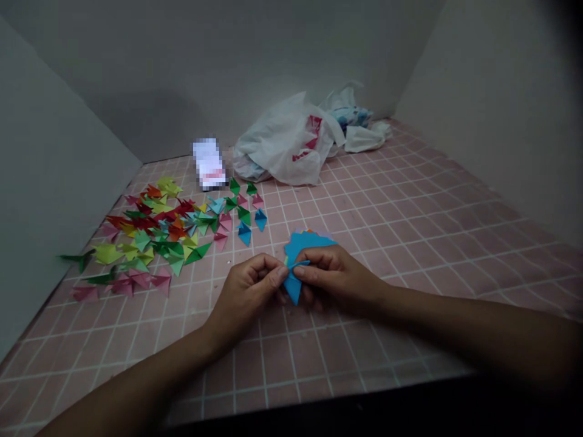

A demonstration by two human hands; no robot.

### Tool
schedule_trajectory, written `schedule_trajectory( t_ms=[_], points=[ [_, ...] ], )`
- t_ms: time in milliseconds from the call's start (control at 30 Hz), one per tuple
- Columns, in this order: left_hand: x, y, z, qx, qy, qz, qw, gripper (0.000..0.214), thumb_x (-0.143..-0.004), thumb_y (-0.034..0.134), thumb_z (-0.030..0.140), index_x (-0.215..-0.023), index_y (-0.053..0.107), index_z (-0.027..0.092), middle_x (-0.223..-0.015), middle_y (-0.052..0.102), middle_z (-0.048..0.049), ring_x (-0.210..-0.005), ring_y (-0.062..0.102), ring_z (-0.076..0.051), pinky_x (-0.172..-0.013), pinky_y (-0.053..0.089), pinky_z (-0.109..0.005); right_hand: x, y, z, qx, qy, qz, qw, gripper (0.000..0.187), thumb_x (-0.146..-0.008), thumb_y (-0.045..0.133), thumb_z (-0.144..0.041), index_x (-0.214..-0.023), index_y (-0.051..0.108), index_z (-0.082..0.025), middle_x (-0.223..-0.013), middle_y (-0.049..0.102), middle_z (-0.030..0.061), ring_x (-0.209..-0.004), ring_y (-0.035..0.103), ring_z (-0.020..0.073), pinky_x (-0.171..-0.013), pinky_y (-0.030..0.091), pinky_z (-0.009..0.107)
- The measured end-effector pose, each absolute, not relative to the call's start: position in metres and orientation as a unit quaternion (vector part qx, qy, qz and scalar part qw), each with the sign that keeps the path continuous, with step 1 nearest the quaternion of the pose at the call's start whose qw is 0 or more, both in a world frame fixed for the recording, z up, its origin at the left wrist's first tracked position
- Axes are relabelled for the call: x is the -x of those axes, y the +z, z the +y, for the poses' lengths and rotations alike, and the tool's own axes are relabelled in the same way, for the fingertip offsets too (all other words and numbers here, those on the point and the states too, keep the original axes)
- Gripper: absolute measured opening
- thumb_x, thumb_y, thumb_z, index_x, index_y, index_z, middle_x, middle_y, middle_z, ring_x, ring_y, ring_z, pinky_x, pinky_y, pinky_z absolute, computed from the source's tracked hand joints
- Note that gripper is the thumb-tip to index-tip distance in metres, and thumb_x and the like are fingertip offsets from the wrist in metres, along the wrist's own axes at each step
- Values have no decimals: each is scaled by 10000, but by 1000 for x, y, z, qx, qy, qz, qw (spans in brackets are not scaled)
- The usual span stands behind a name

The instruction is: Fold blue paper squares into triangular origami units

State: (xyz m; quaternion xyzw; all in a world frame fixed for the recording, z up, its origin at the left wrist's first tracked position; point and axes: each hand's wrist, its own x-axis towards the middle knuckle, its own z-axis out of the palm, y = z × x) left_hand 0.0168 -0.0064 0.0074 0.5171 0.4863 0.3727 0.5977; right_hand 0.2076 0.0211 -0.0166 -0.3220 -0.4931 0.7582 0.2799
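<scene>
A blue piece of folded origami paper (294, 287) is pinched between both hands, its pointed end facing down toward me. My left hand (255, 282) is closed on its left edge, thumb against forefinger. On the other side my right hand (337, 276) grips a thin folded flap near the top, fingers curled. Just behind the hands lies a stack of blue paper (305, 241), with orange and lilac edges peeking out at its far side; my right hand covers part of it. To the left spreads a pile of colourful origami cranes (168, 249), with small blue folded pieces (245, 233) at its right edge.
A lit phone (209, 162) leans near the back wall, its screen blurred. Right of it sits a crumpled white plastic bag (285, 142) with red print, and behind that another bag (353, 118) with blue contents. Walls enclose the pink checked cloth (410, 212).
</scene>
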Motion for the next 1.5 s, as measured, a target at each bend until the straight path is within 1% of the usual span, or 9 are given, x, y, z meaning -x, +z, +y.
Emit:
schedule_trajectory(
  t_ms=[167, 300, 467, 600, 800, 933, 1067, 1233, 1500],
  points=[
    [-15, 6, -7, -521, 361, 484, 603, 262, -901, 665, 387, -762, 631, 168, -577, 623, 30, -514, 561, -96, -537, 440, -218, -208, -17, 22, 319, 746, -512, 282, 435, -937, 600, -531, -693, 571, -172, -530, 595, -20, -411, 514, 67, -388, 384, 157],
    [-14, 6, -6, -522, 354, 482, 608, 282, -895, 681, 412, -761, 631, 168, -559, 614, 36, -497, 547, -89, -520, 419, -208, -209, -14, 22, 317, 729, -520, 312, 387, -921, 642, -497, -711, 549, -185, -541, 565, -39, -427, 500, 68, -400, 381, 163],
    [-14, 7, -6, -515, 360, 486, 607, 301, -853, 729, 427, -736, 624, 171, -563, 612, 34, -499, 547, -93, -515, 424, -212, -209, -14, 22, 319, 729, -525, 304, 410, -943, 611, -483, -673, 557, -180, -528, 570, -32, -416, 499, 65, -390, 380, 161],
    [-14, 6, -5, -506, 363, 490, 610, 285, -831, 753, 404, -732, 614, 175, -593, 628, 29, -502, 547, -91, -518, 436, -213, -209, -16, 23, 325, 737, -510, 302, 432, -950, 589, -502, -666, 573, -177, -517, 579, -31, -387, 489, 60, -363, 374, 153],
    [-14, 4, -6, -513, 369, 476, 612, 230, -865, 714, 379, -791, 641, 174, -638, 640, 20, -537, 564, -98, -547, 460, -221, -209, -14, 24, 332, 750, -489, 296, 426, -955, 589, -488, -674, 579, -168, -511, 594, -25, -383, 509, 60, -360, 378, 148],
    [-12, 3, -5, -511, 384, 485, 597, 226, -862, 721, 361, -776, 639, 168, -639, 645, 19, -533, 566, -93, -536, 455, -212, -209, -15, 24, 300, 764, -479, 312, 392, -924, 649, -496, -716, 576, -172, -540, 611, -30, -409, 528, 59, -381, 399, 144],
    [-11, 2, -4, -502, 390, 492, 595, 228, -863, 724, 356, -768, 642, 165, -634, 653, 16, -527, 567, -87, -528, 448, -203, -208, -18, 24, 283, 779, -472, 300, 392, -881, 703, -514, -730, 588, -171, -558, 631, -29, -408, 544, 58, -380, 419, 140],
    [-12, 2, -4, -484, 387, 492, 612, 246, -835, 752, 369, -755, 633, 168, -629, 650, 16, -513, 558, -88, -512, 438, -206, -206, -17, 24, 292, 781, -463, 300, 406, -897, 686, -512, -705, 556, -179, -545, 627, -35, -396, 556, 67, -369, 428, 148],
    [-12, 1, -4, -488, 383, 493, 609, 242, -840, 743, 361, -743, 625, 174, -617, 649, 20, -497, 552, -84, -504, 432, -204, -206, -21, 25, 290, 773, -480, 295, 429, -953, 605, -525, -707, 569, -176, -531, 623, -22, -399, 551, 73, -362, 412, 152]
  ],
)
